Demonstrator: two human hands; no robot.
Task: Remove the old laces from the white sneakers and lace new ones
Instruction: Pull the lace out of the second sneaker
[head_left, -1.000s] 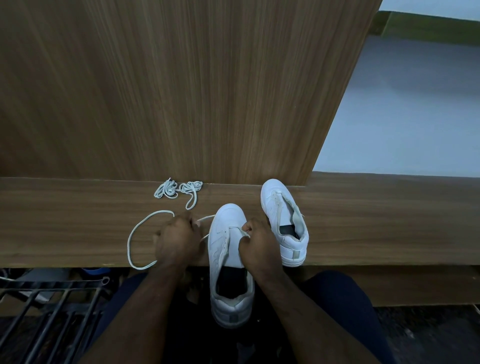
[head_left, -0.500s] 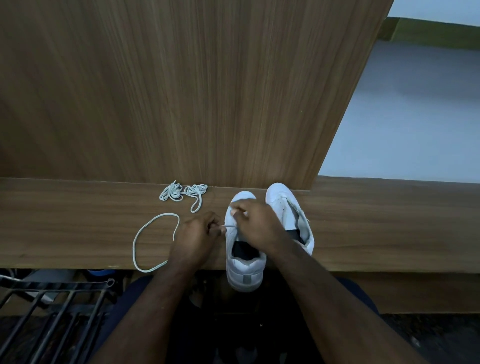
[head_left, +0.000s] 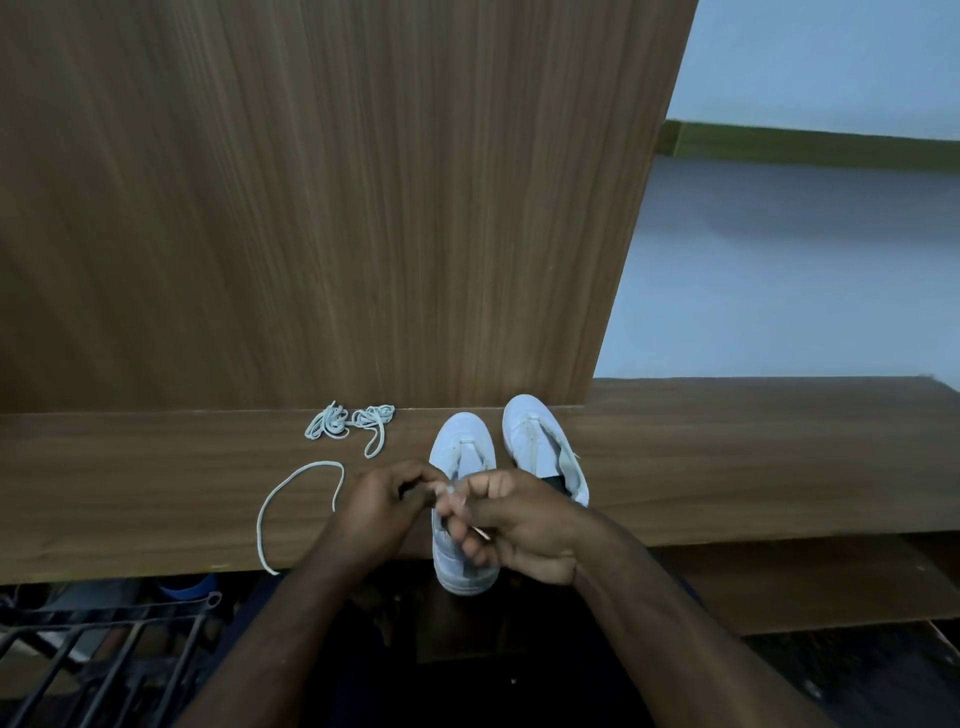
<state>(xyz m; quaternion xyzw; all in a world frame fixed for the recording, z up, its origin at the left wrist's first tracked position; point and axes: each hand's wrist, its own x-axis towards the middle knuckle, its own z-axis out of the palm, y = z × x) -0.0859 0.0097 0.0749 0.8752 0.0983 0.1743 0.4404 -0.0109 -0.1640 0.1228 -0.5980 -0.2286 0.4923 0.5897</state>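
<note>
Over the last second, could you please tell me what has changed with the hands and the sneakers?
The near sneaker was pushed forward onto the ledge, beside the far sneaker. Both hands left its sides: the left hand and right hand now meet above it, pinching a lace end. The loose lace and bundled laces stayed put.

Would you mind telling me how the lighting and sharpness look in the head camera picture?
Head view: dim, with a bluish cast; the white sneakers read pale blue. Both hands, left hand and right hand, are dark and slightly soft, so the lace end between them is hard to make out. The wide angle bows the wooden panel.
</note>
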